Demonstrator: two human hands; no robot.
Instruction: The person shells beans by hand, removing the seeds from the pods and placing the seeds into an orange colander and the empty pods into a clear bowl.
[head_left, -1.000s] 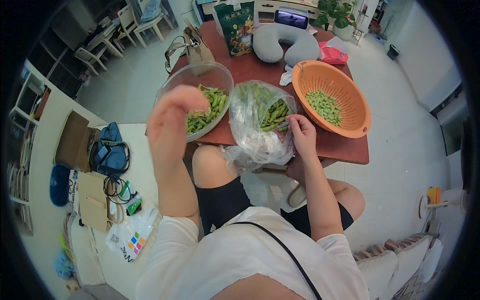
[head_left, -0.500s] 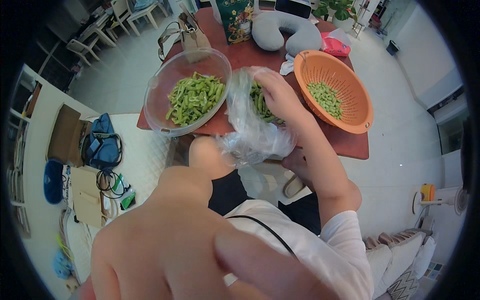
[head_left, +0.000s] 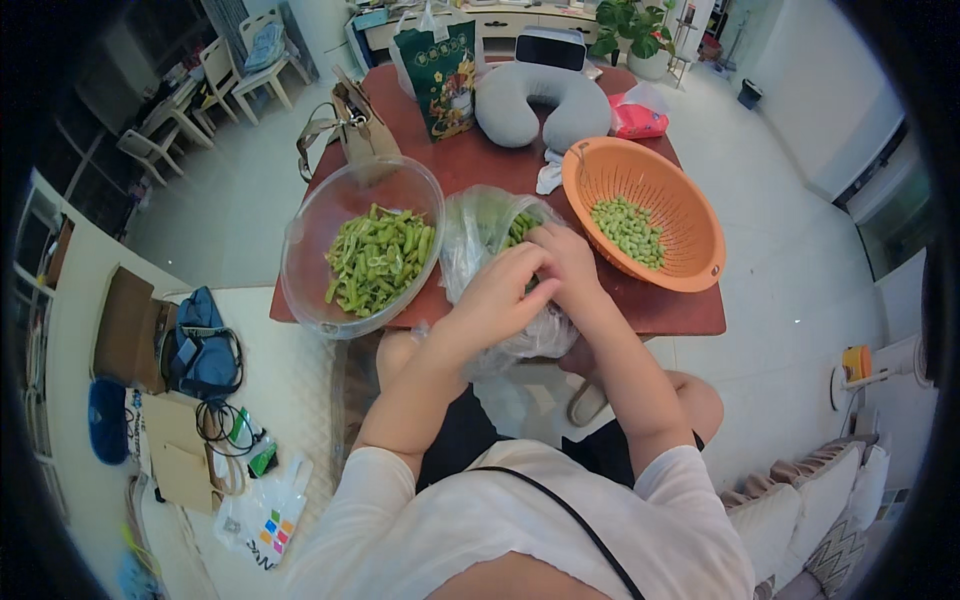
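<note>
A clear plastic bag (head_left: 472, 235) of green bean pods (head_left: 520, 228) lies at the table's near edge. My two hands meet over its mouth. My left hand (head_left: 500, 290) is curled, its thumb toward the right hand. My right hand (head_left: 567, 262) has bent fingers among the pods, their tips partly hidden. Whatever the fingers pinch is hidden between the hands. To the left, a clear plastic bowl (head_left: 300, 265) holds a heap of split-looking green pods (head_left: 380, 255). On the right, an orange colander (head_left: 690, 225) contains loose shelled green beans (head_left: 630, 232).
Toward the back of the red table (head_left: 670, 318) are a beige handbag (head_left: 365, 130), a green gift bag (head_left: 437, 80), a grey neck pillow (head_left: 545, 100) and a pink tissue pack (head_left: 640, 115). A slipper (head_left: 587, 402) lies on the floor below.
My left hand has gone from close below the camera to the bag, beside my right hand. The right hand has moved from the bag's far rim nearer to me. The view has shifted.
</note>
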